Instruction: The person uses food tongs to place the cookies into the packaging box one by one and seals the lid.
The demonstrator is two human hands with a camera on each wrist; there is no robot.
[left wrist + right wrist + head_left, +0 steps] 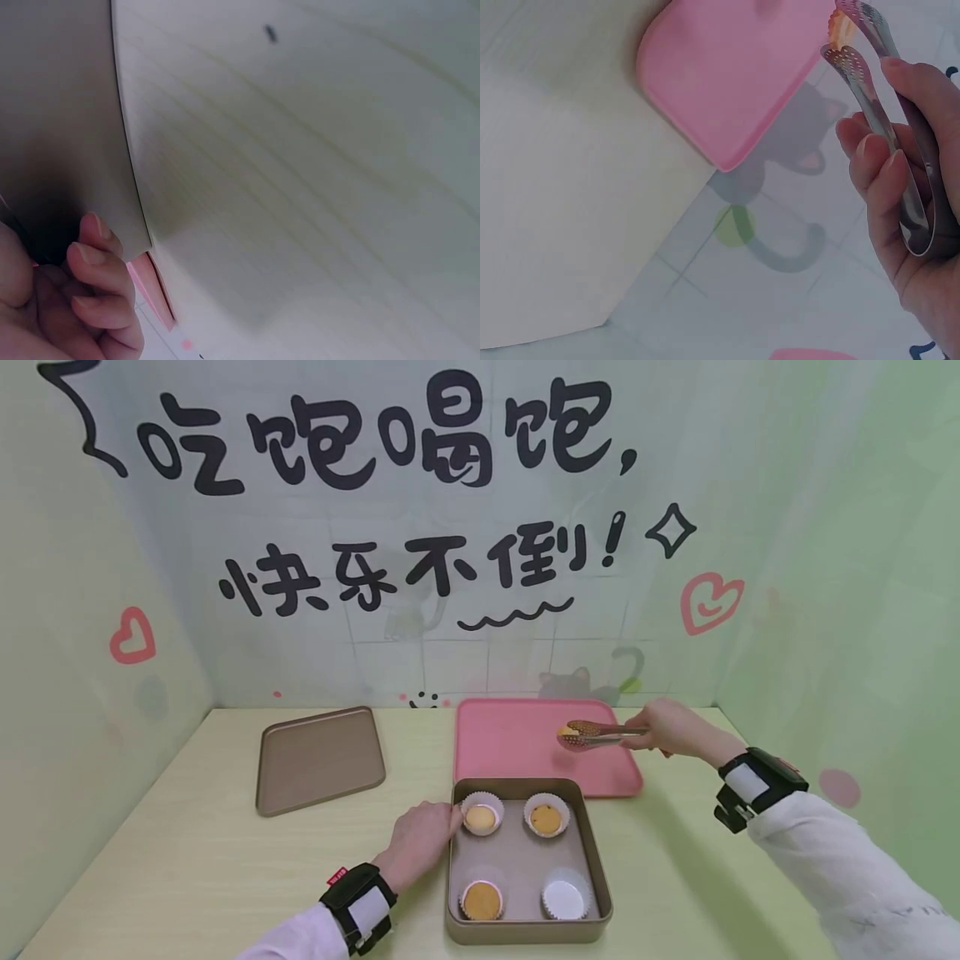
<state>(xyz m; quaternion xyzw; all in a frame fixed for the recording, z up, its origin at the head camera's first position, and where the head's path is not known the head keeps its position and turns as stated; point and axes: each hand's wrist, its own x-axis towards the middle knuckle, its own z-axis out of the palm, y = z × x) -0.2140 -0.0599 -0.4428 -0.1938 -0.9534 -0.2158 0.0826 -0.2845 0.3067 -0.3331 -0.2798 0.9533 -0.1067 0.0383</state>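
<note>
My right hand (678, 727) grips metal tongs (600, 737) above the pink tray (510, 739). Between the perforated tips is a small yellow-orange piece, probably a cookie (842, 30); the tips partly hide it. My left hand (422, 842) holds the upper left side of a deep bronze baking pan (517, 932), and its fingers (101, 271) curl by the pan wall in the left wrist view. Inside the pan, white paper cups hold a pale cookie (480, 817), a speckled cookie (545, 819) and a browner cookie (482, 902). The paper cup (566, 895) at front right holds no cookie.
A shallow brown tray (322, 762) lies at the back left of the light wooden table (225, 860). The pink tray sits directly behind the pan. A printed backdrop (420, 660) rises along the table's back edge, with side panels left and right.
</note>
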